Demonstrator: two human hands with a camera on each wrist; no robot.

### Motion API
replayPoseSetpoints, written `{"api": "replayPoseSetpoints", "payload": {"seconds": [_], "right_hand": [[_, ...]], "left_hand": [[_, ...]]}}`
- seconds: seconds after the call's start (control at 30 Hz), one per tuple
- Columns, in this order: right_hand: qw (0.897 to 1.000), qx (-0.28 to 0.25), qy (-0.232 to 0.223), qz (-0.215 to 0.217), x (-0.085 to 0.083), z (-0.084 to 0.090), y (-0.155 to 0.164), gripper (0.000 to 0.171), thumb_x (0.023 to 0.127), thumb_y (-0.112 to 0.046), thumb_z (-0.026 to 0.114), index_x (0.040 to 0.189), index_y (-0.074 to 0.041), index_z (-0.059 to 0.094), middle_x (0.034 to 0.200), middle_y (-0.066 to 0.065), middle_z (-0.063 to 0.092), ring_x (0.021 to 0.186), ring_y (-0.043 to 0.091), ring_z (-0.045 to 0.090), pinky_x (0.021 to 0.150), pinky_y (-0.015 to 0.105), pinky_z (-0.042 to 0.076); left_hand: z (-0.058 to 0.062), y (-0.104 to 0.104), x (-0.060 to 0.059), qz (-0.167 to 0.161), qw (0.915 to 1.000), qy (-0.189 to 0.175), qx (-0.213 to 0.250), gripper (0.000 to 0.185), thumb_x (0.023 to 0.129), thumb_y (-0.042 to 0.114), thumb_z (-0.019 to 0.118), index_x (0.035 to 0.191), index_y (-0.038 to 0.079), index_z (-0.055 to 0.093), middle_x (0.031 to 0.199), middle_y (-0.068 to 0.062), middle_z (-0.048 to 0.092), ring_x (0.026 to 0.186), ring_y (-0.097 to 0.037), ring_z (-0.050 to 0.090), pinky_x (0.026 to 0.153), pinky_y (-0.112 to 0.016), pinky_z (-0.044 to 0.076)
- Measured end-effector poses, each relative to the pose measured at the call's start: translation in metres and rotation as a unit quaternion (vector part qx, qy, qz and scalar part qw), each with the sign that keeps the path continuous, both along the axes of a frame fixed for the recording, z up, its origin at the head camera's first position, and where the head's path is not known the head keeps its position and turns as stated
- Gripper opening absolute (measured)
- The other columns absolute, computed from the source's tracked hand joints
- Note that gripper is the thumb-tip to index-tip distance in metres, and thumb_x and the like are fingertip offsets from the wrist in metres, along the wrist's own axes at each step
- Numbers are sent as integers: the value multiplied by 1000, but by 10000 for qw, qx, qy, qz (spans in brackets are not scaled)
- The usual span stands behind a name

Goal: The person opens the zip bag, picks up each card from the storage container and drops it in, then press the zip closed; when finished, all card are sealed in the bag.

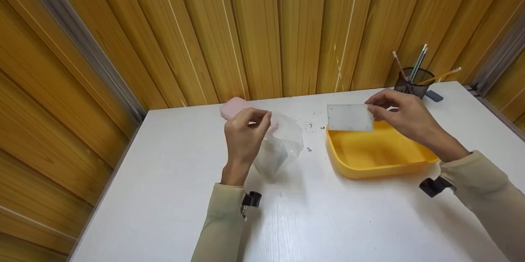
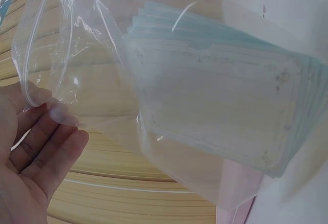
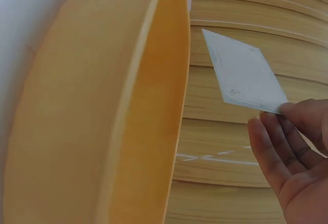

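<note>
My left hand (image 1: 246, 133) pinches the edge of a clear zip bag (image 1: 289, 131) and holds it up over the table. Inside the bag, a stack of pale cards (image 2: 215, 96) with blue-green edges shows through the plastic in the left wrist view. One pale card (image 1: 350, 117) with a printed border is pinched at its right end between the thumb and fingers of my right hand (image 1: 404, 114). That card hangs above the back left rim of a yellow bin (image 1: 352, 172). In the right wrist view the card (image 3: 246, 73) is beside the bin's wall.
Behind the left hand lies a pink box-like object (image 1: 234, 107). A black mesh pencil cup (image 1: 413, 85) holds several pencils at the back right, beside a dark eraser-like block (image 1: 434, 96). Small dark bits (image 1: 310, 126) lie on the white table (image 1: 164, 196). Wood-look panels (image 1: 262, 28) stand behind.
</note>
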State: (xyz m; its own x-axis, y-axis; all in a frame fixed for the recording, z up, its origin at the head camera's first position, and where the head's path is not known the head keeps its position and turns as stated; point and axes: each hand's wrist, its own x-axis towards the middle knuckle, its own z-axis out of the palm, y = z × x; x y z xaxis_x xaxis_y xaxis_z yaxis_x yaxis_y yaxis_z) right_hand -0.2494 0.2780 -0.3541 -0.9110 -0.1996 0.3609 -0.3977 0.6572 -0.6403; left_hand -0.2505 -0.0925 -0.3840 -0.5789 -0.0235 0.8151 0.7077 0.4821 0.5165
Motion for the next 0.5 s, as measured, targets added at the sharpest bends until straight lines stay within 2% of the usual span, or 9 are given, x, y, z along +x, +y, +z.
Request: {"api": "replayPoseSetpoints", "payload": {"seconds": [0.1,0.17,0.5], "right_hand": [[9988,-192,445,75,3,9,-10,17,103,-9,72,118,-3,74,110,13,75,84,8,70,74,10,54],[9972,-319,671,116,6,15,-16,17,102,-8,72,118,-4,76,110,11,75,83,3,69,74,10,53],[9878,-728,1288,479,18,43,-48,19,100,-1,73,118,-4,79,107,4,73,85,7,70,80,13,56]], "left_hand": [[0,0,-1,-16,10000,-1,20,5,91,-2,80,88,2,78,86,-7,77,75,-18,74,69,-25,63],[0,1,-1,-22,10000,10,30,5,91,-2,79,88,2,78,86,-7,77,75,-18,74,69,-25,63],[-1,2,-2,44,9999,110,-73,4,91,-1,80,89,2,78,85,-8,76,74,-18,74,69,-26,63]]}}
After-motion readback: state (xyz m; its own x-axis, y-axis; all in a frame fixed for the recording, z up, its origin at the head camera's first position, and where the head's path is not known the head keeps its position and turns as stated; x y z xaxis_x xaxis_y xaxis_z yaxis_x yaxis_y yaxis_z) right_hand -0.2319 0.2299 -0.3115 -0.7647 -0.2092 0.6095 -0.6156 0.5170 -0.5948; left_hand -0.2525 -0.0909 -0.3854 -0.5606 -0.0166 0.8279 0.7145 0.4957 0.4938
